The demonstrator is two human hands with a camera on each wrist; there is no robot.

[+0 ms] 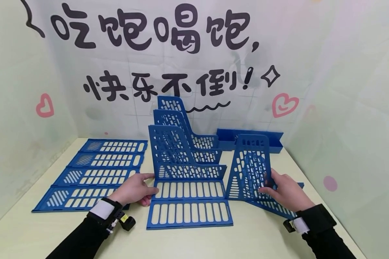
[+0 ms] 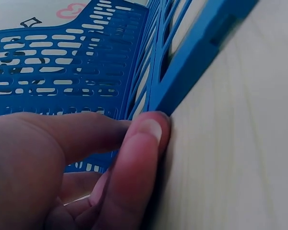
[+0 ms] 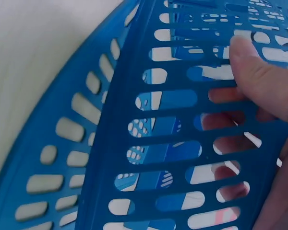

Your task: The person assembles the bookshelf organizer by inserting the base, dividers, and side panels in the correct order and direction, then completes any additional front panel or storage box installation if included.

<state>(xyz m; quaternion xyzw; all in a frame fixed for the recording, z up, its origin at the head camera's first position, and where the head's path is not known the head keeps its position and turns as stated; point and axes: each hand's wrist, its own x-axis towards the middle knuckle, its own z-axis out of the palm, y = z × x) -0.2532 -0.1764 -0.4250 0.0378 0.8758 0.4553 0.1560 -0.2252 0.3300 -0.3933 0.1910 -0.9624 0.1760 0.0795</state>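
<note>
A partly assembled blue file rack [image 1: 191, 199] stands at the middle of the table, with three upright L-shaped dividers [image 1: 168, 144] rising from its slotted base. My left hand [image 1: 136, 189] is at the left edge of that base, where thumb and forefinger pinch the rim beside the front divider's lower corner. In my right hand [image 1: 286, 190] is a loose blue perforated divider [image 1: 249, 169], held upright by its right edge. The thumb lies across its near face, and the other fingers show through the slots behind it in the right wrist view. Another perforated panel [image 1: 272, 207] lies flat below it.
Several flat blue slotted panels [image 1: 100, 162] lie in a stack of rows on the left of the table. A blue trough-shaped part [image 1: 227, 140] stands at the back right. A printed sheet [image 1: 181, 64] covers the wall behind.
</note>
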